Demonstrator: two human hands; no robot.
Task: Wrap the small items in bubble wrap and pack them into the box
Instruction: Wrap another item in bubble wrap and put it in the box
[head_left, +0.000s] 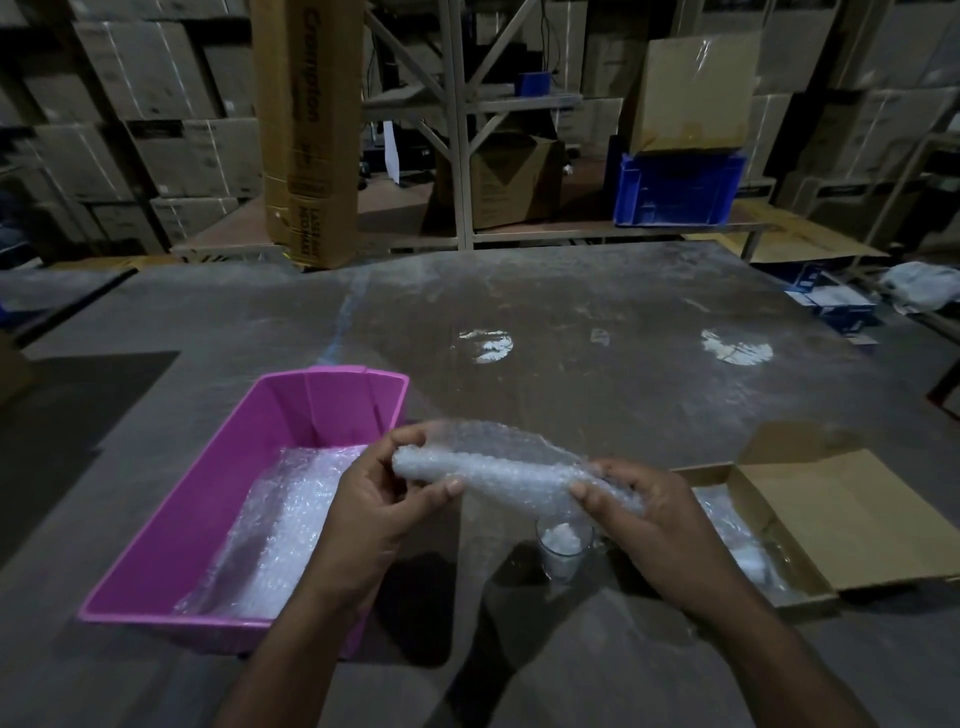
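Both hands grip one bubble-wrap roll (511, 475) above the surface: left hand (379, 499) curled round its end, right hand (641, 512) pinching the other. A glass (563, 551) stands unwrapped beneath; the cardboard box (852, 525) at three o'clock holds a wrapped bundle (737, 540).

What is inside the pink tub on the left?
The pink tub holds loose sheets of bubble wrap along its floor. Whether anything lies beneath them cannot be seen; the left hand also covers the tub's near right corner.
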